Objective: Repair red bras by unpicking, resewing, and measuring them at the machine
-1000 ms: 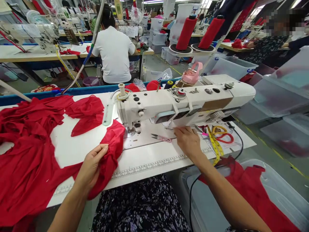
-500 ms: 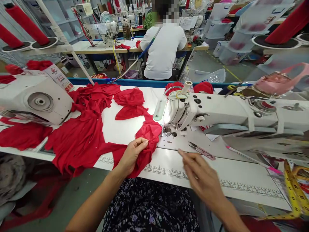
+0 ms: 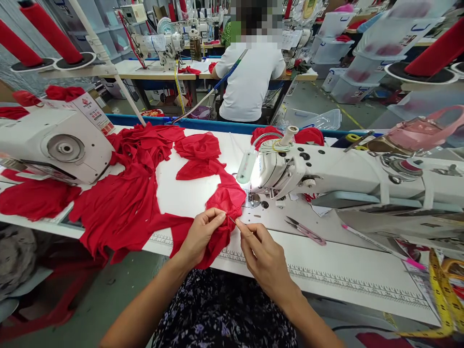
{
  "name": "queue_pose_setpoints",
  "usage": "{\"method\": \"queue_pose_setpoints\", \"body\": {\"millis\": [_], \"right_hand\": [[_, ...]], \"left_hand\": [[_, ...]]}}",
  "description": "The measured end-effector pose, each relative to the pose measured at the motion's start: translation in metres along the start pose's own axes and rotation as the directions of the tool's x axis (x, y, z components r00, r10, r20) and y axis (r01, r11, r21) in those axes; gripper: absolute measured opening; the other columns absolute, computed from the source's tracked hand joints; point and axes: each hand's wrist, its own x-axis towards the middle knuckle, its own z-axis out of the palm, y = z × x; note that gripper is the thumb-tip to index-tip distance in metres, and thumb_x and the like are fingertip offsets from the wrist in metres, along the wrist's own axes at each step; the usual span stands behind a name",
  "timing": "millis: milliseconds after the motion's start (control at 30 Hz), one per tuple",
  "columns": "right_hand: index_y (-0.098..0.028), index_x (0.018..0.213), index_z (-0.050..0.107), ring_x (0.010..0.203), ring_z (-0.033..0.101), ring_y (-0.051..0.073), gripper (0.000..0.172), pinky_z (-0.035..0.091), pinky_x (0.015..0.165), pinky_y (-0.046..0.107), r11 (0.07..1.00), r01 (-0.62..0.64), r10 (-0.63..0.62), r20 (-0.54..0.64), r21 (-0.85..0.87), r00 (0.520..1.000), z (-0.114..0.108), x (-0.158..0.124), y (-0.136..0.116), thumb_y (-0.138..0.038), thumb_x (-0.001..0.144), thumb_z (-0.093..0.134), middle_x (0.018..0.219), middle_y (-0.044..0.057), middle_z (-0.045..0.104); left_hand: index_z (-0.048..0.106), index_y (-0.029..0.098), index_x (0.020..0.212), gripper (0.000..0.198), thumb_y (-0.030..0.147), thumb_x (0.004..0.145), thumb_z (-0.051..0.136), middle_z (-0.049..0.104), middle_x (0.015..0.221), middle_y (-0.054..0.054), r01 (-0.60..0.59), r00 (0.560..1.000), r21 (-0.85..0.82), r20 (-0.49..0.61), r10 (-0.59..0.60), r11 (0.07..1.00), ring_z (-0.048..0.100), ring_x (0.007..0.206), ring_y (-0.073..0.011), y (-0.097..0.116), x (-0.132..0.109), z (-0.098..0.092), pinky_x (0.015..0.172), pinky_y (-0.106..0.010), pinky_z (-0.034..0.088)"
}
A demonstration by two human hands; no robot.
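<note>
My left hand (image 3: 203, 234) pinches the edge of a red fabric piece (image 3: 226, 198) between thumb and fingers, at the front of the sewing machine (image 3: 290, 166). Close beside it, the fingertips of my right hand (image 3: 263, 253) are pressed together. A thin, needle-like thing (image 3: 231, 219) runs from them to the cloth at my left fingertips; its exact kind is too small to tell. The cloth's far edge lies by the presser foot (image 3: 252, 198). Thread snips (image 3: 306, 230) with pink handles lie on the machine bed, right of my right hand.
A heap of red fabric (image 3: 123, 208) covers the left of the table, by another machine (image 3: 61, 145). A pink-tipped pen (image 3: 384, 246) and yellow tape measure (image 3: 437, 290) lie at right. A ruler strip (image 3: 326, 276) edges the table. A co-worker (image 3: 250, 82) sits ahead.
My right hand has moved left, from near the snips to the cloth at my left fingertips. My left hand keeps its pinch on the cloth. The view has shifted slightly.
</note>
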Motion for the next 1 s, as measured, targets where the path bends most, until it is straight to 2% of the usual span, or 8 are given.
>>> {"method": "queue_pose_setpoints", "body": {"millis": [500, 633, 833, 1000], "right_hand": [[-0.028, 0.15, 0.04, 0.071, 0.058, 0.013, 0.053, 0.047, 0.056, 0.023, 1.0, -0.009, 0.009, -0.019, 0.026, 1.0, 0.0001, -0.0012, -0.0015, -0.013, 0.099, 0.042, 0.095, 0.007, 0.058], [-0.029, 0.147, 0.043, 0.069, 0.057, 0.012, 0.051, 0.049, 0.057, 0.023, 0.992, -0.044, 0.049, -0.041, 0.115, 0.998, 0.0027, -0.0012, -0.0038, -0.012, 0.099, 0.043, 0.093, 0.006, 0.057], [-0.031, 0.145, 0.047, 0.077, 0.059, 0.013, 0.052, 0.053, 0.067, 0.025, 0.959, -0.068, 0.087, -0.055, 0.276, 0.995, 0.0085, -0.0038, -0.0031, -0.01, 0.098, 0.043, 0.1, 0.006, 0.057], [-0.03, 0.145, 0.048, 0.077, 0.059, 0.013, 0.052, 0.054, 0.067, 0.026, 0.96, -0.046, 0.066, -0.064, 0.276, 0.996, 0.0084, -0.0038, -0.0022, -0.01, 0.098, 0.043, 0.098, 0.006, 0.057]], "left_hand": [[0.063, 0.015, 0.08, 0.031, 0.044, 0.081, 0.074, 0.053, 0.073, 0.002, -0.032, 0.999, 0.045, -0.027, 0.033, 0.998, 0.043, 0.064, -0.0088, -0.0004, -0.0007, 0.0052, 0.061, -0.019, 0.037], [0.063, 0.016, 0.079, 0.03, 0.043, 0.08, 0.076, 0.052, 0.07, 0.003, -0.009, 1.0, -0.005, -0.018, 0.008, 1.0, 0.042, 0.061, -0.0075, -0.0004, -0.0008, 0.0054, 0.059, -0.019, 0.037], [0.064, 0.014, 0.081, 0.029, 0.039, 0.077, 0.079, 0.053, 0.069, 0.002, 0.062, 0.998, -0.087, -0.009, -0.063, 0.994, 0.044, 0.059, -0.0066, -0.0009, 0.0, 0.0057, 0.057, -0.017, 0.039], [0.066, 0.014, 0.081, 0.03, 0.04, 0.075, 0.081, 0.055, 0.07, 0.002, 0.064, 0.998, -0.101, -0.015, -0.066, 0.993, 0.046, 0.059, -0.0068, -0.0023, 0.0003, 0.005, 0.057, -0.018, 0.04]]}}
